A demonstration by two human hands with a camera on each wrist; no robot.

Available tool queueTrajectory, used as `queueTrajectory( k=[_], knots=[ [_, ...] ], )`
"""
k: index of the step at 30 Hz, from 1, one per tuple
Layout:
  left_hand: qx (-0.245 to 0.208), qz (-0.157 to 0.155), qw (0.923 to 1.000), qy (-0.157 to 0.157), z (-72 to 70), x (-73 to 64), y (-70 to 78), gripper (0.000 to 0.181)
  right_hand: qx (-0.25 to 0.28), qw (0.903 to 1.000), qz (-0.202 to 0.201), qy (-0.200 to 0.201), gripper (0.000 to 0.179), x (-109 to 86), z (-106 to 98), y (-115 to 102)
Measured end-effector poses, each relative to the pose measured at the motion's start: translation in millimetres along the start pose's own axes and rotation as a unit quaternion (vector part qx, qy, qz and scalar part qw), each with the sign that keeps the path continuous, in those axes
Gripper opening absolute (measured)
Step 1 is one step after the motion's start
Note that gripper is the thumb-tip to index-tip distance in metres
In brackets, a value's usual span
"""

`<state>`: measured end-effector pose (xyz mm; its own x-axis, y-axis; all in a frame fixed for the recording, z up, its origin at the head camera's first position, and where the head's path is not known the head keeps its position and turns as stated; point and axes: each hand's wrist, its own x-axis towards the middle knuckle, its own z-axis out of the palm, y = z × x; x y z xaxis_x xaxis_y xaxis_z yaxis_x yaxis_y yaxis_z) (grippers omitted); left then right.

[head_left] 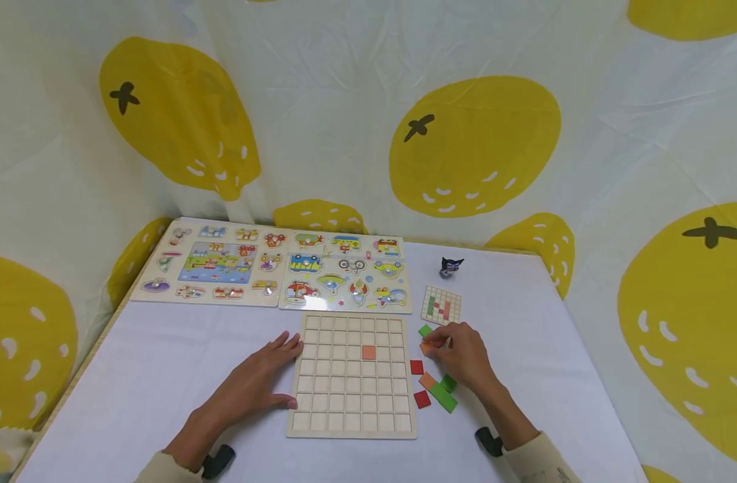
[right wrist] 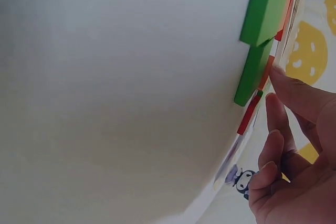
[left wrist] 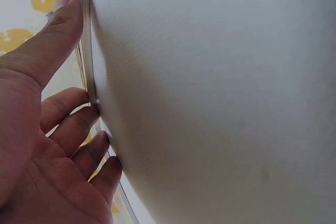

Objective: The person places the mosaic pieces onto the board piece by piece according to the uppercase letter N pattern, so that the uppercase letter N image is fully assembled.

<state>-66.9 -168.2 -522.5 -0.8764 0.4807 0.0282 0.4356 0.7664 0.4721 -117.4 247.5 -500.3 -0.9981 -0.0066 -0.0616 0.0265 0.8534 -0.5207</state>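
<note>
My left hand point(head_left: 256, 376) rests at the left side of a wooden grid board point(head_left: 356, 433), thumb and fingers spread, fingertips at its rim. In the left wrist view the left fingers point(left wrist: 73, 129) look relaxed along the board's edge. One orange tile point(head_left: 369, 352) sits in a board cell. To the right of the board, my right hand point(head_left: 461, 355) pinches another orange tile point(head_left: 425, 349) between thumb and index finger, the other fingers loosely bent. Around it lie a green tile point(head_left: 425, 331), red tiles point(head_left: 417, 367), a further orange tile point(head_left: 427, 380) and more green tiles point(head_left: 444, 397).
A small pattern card point(head_left: 440, 305) with a coloured grid lies beyond the right hand, a dark figurine point(head_left: 450, 267) behind it. Two wooden picture puzzles point(head_left: 268, 295) lie at the back left. A lemon-print curtain point(head_left: 344, 134) hangs behind the white table point(head_left: 525, 322).
</note>
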Motion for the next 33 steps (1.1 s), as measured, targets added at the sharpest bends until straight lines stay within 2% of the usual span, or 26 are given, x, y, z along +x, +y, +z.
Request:
queueTrajectory(
  k=[5, 16, 22, 27, 33],
  knots=[
    [0.003, -0.003, 1.0000, -0.001, 0.0, -0.1, 0.4, 0.106, -0.009, 0.9999, 0.005, -0.005, 0.014, -0.8, -0.3, -2.0],
    [0.012, -0.003, 0.9999, 0.005, -0.5, -0.1, 2.3, 0.106, -0.035, 0.9989, -0.016, -0.028, 0.015, -2.1, -2.1, -4.9],
    [0.012, -0.001, 0.9999, 0.007, -0.6, -0.2, 2.7, 0.107, -0.009, 0.9995, -0.004, -0.031, 0.014, -3.2, -0.8, -3.2],
    [0.008, -0.008, 0.9999, 0.001, -0.6, -0.2, 2.0, 0.108, 0.018, 0.9997, 0.005, -0.018, 0.013, -5.5, -1.9, -2.1],
    [0.008, 0.002, 0.9999, 0.011, 1.4, -0.6, 0.1, 0.106, 0.051, 0.9986, 0.008, -0.003, 0.011, -9.4, -7.2, -7.2]
  ],
)
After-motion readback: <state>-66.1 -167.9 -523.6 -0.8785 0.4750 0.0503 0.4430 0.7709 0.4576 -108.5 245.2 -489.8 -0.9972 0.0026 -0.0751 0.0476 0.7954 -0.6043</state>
